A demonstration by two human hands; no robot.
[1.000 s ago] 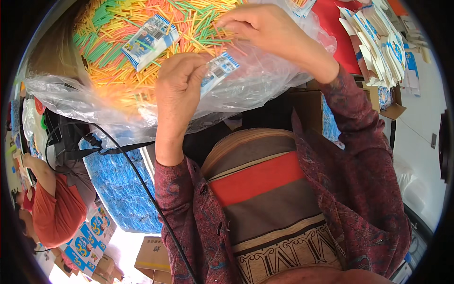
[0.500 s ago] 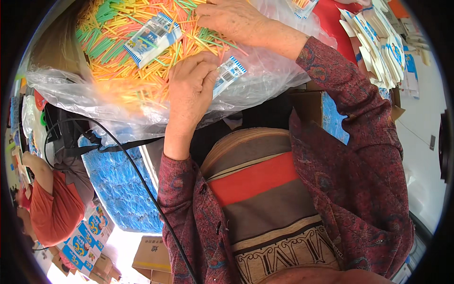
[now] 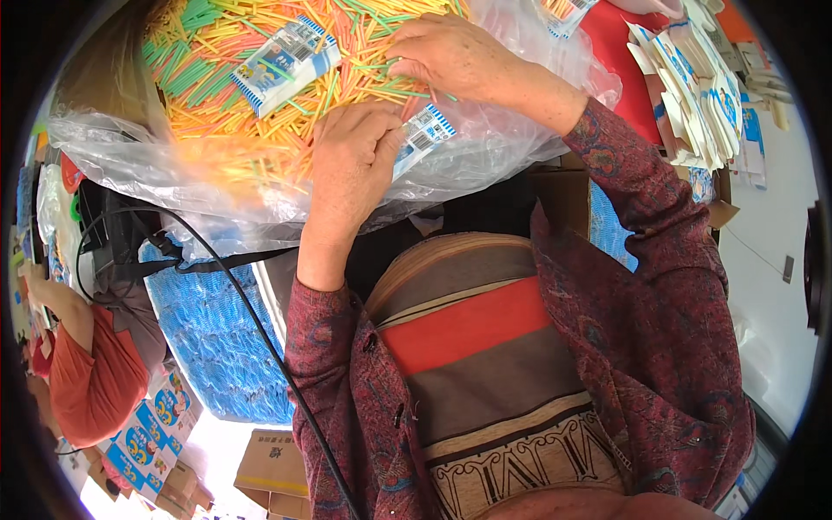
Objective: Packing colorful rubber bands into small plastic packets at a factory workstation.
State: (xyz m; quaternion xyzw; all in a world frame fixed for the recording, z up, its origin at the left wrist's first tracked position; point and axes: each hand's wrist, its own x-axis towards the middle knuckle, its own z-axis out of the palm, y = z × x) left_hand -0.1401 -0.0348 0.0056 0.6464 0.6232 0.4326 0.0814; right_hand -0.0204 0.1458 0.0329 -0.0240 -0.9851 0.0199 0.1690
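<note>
My left hand (image 3: 354, 156) is closed on a small blue-and-white packet (image 3: 423, 137) that sticks out beside its thumb. Both rest at the near edge of a heap of thin sticks (image 3: 204, 82) in yellow, green and orange. Over the heap, to the right, my right hand (image 3: 459, 59) has its fingers bent down among the sticks; whatever they pinch is hidden. Another blue-and-white packet (image 3: 290, 69) lies on top of the heap. A clear plastic bag (image 3: 511, 126) spreads open under and around the sticks.
Another packet (image 3: 568, 13) lies at the far right of the bag. White-and-blue cartons (image 3: 698, 95) stand stacked at right. A container of blue packets (image 3: 217, 338) is at my left, with a black cable (image 3: 251, 308) across it. A person in an orange shirt (image 3: 100, 377) sits farther left.
My right hand has moved right and nearer over the sticks. The left hand and its packet have barely shifted. The person at left has moved an arm slightly.
</note>
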